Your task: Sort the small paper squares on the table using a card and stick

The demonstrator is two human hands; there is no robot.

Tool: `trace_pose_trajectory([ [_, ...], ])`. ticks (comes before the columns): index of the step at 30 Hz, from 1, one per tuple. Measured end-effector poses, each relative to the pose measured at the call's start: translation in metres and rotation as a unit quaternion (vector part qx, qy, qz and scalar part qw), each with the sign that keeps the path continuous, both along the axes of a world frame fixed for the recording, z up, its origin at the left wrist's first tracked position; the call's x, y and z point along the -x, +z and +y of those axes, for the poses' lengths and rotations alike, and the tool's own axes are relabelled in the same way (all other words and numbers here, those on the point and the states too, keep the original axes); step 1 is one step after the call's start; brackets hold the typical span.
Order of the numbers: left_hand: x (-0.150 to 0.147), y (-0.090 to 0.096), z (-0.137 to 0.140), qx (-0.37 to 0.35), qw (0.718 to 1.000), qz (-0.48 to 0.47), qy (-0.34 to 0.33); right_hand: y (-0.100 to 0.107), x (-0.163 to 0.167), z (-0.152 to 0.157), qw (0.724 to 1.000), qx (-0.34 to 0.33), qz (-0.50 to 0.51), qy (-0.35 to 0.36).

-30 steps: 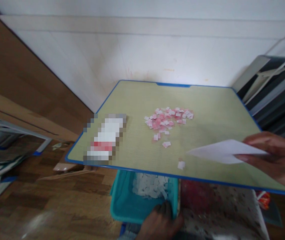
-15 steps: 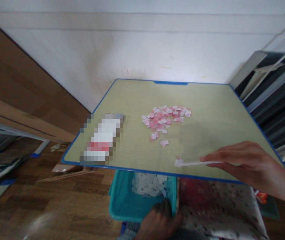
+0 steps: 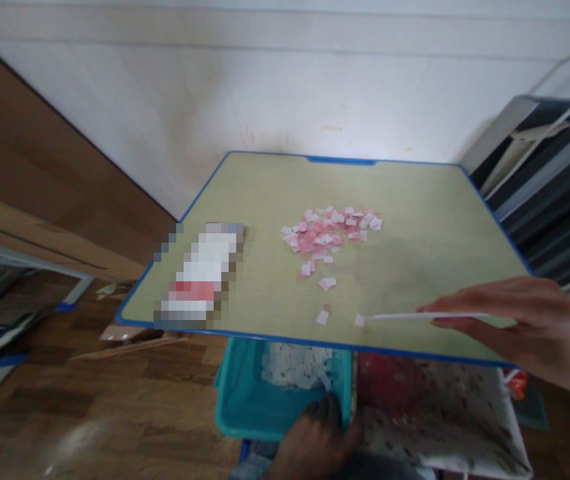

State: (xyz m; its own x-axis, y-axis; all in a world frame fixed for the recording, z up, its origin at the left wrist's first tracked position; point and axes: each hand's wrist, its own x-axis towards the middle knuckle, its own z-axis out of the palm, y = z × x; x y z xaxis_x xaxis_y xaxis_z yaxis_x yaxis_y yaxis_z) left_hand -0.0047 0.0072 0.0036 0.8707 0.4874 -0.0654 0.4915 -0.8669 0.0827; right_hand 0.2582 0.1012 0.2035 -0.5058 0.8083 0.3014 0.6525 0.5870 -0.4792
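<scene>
My right hand (image 3: 539, 333) pinches a thin white stick (image 3: 415, 315) between thumb and fingers, low over the right front of the folding table. The stick's tip is beside a small white square (image 3: 359, 321); I cannot tell whether they touch. Another small white square (image 3: 323, 317) lies to its left. Farther back is a loose heap of small pink and white squares (image 3: 317, 233). My left hand (image 3: 315, 433) is below the table edge, at the near right rim of a teal basin (image 3: 249, 413), its fingers curled. White pieces (image 3: 297, 365) lie in the basin; what these fingers hold is hidden.
The yellowish tabletop (image 3: 415, 267) has a blue rim and backs onto a white wall (image 3: 285, 93). A blurred-out flat object (image 3: 199, 273) lies on its left side. A patterned cloth-covered surface (image 3: 445, 420) is beside the basin. Dark folded items (image 3: 559, 167) lean at the right.
My right hand has shifted slightly right and back with the stick. Two separate white squares now lie near the front edge, where one sat at the tip. My left hand stays at the basin.
</scene>
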Motion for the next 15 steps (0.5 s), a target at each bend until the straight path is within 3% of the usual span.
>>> trace_pose_trajectory([
  [5, 0.0, 0.001, 0.002, 0.003, 1.0, 0.007, 0.0, -0.005, 0.001, -0.002, 1.0, 0.02, 0.004, 0.002],
  [15, 0.0, 0.002, 0.0, -0.031, 0.999, -0.032, 0.001, -0.005, 0.039, 0.012, 0.998, 0.027, 0.002, 0.065],
])
